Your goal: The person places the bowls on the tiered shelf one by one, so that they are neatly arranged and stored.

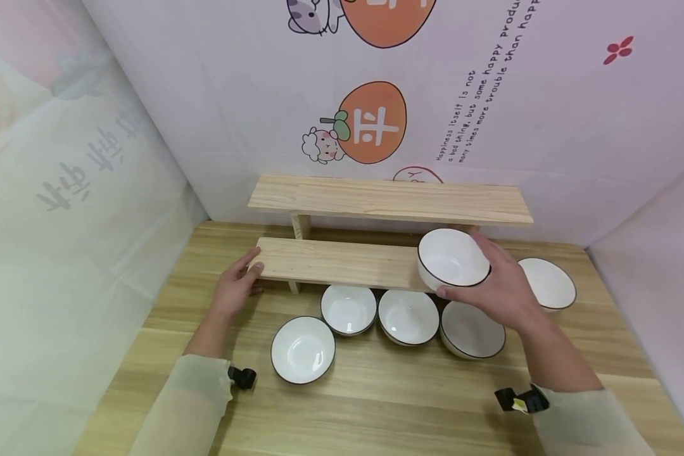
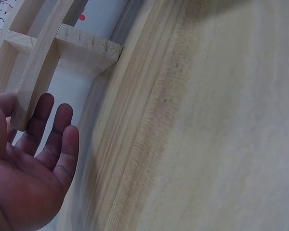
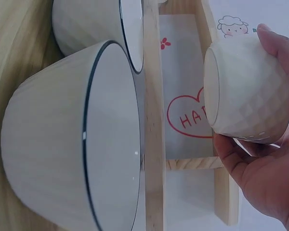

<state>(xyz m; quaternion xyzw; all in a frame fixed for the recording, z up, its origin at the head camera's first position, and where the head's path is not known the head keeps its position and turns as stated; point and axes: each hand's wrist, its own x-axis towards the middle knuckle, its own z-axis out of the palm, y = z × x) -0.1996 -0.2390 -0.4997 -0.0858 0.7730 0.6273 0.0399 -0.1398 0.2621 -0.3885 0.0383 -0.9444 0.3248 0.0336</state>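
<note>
My right hand (image 1: 504,288) grips a white dark-rimmed bowl (image 1: 455,258) by its side, over the right end of the wooden shelf's lower board (image 1: 336,261). Seen from the right wrist, that bowl (image 3: 253,89) has a faceted outer wall, and the thumb and fingers hold it from opposite sides. At the lower board's left end, my left hand (image 1: 236,285) holds the edge between thumb and fingers; the left wrist view shows the remaining fingers (image 2: 62,144) extending loosely below the board.
In front of the shelf stand white bowls in a row: left (image 1: 349,310), middle (image 1: 408,318), right (image 1: 473,332). Another bowl (image 1: 303,350) sits nearer on the left, and one more (image 1: 547,284) at the far right. An upper board (image 1: 387,199) runs behind, near the printed wall covering (image 1: 234,114).
</note>
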